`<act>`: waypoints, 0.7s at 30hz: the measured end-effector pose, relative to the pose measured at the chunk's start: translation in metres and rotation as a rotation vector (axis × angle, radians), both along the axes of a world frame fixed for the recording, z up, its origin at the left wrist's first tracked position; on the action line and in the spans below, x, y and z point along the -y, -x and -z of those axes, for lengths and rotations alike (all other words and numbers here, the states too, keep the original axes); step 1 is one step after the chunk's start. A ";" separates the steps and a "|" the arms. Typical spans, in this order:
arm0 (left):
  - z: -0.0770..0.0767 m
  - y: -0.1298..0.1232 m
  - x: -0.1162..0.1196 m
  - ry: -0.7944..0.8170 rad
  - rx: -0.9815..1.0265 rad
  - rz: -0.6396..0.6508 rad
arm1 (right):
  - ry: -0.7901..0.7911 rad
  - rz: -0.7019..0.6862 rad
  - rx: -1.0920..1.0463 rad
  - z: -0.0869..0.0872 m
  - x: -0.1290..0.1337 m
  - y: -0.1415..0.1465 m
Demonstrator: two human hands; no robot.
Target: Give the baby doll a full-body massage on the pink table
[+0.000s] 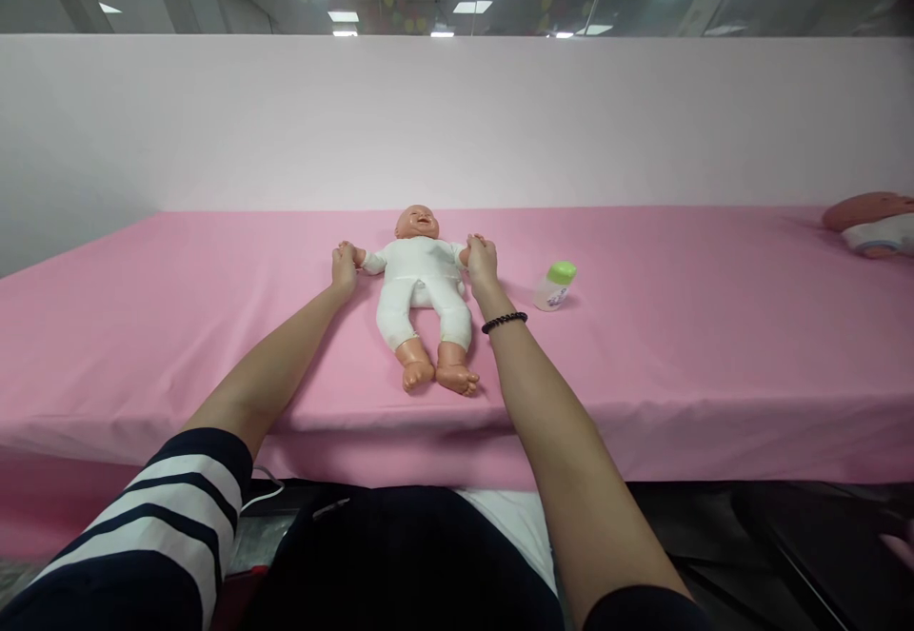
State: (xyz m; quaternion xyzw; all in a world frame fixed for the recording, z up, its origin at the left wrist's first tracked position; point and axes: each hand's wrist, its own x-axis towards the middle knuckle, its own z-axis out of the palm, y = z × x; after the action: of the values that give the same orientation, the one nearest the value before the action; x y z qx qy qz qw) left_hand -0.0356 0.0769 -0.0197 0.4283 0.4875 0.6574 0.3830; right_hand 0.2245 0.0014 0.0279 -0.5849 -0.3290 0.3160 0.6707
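Observation:
A baby doll (421, 274) with a white cloth body lies on its back on the pink-covered table (685, 326), head away from me and feet toward the near edge. Its arms are spread to both sides. My left hand (344, 267) is closed round the doll's hand on the left side. On the other side my right hand (482, 263) grips the doll's other hand. A dark beaded bracelet (505, 322) circles my right wrist. Right of that wrist stands a small clear bottle (555, 288) with a green cap, tilted in view.
Part of a second doll (875, 224) lies at the far right edge of the table. A white partition (457, 117) rises behind the table. Below the near edge at the right is a dark chair (821, 545).

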 end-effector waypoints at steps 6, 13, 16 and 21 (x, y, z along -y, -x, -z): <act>-0.001 -0.001 0.001 0.007 -0.013 0.003 | 0.000 -0.004 0.012 0.003 -0.005 -0.002; 0.000 -0.001 0.000 -0.019 0.002 -0.005 | 0.009 -0.009 0.021 -0.001 -0.001 0.000; 0.001 -0.001 -0.001 -0.017 0.011 -0.009 | 0.008 -0.019 0.022 -0.002 0.001 0.001; 0.002 0.000 -0.001 -0.027 0.012 0.020 | 0.006 -0.006 0.019 -0.004 0.004 0.003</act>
State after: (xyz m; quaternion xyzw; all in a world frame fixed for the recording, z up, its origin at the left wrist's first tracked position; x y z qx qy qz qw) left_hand -0.0354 0.0783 -0.0217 0.4343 0.4719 0.6626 0.3869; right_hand 0.2213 -0.0023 0.0318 -0.5890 -0.3363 0.3134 0.6647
